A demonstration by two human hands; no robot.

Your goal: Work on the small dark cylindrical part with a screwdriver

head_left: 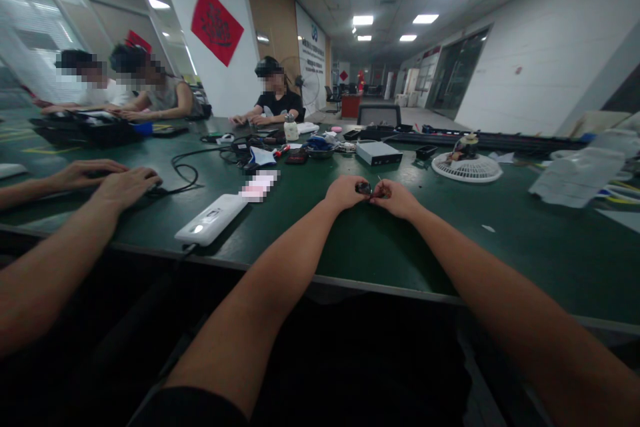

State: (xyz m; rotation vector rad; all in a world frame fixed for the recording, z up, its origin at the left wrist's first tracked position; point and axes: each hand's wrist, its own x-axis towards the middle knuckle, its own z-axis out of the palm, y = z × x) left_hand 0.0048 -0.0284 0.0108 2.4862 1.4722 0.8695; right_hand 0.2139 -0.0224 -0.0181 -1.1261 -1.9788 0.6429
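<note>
Over the green table (380, 253), my left hand (346, 193) has its fingers closed round a small dark part (363, 188) with a shiny surface. What kind of part it is I cannot make out. Right beside it, my right hand (397, 201) is closed in a pinch, its fingertips almost meeting the part. Something thin and pale sticks up by those fingertips. Whatever the right fingers pinch is too small and too dark to name.
At left a co-worker's hands (117, 180) work near a black cable (187, 177). A white power strip (213, 220) lies between us. Farther back are a grey box (379, 153), a white fan grille (467, 169) and a bottle (291, 128). Plastic bags (583, 170) lie right. Several people sit opposite.
</note>
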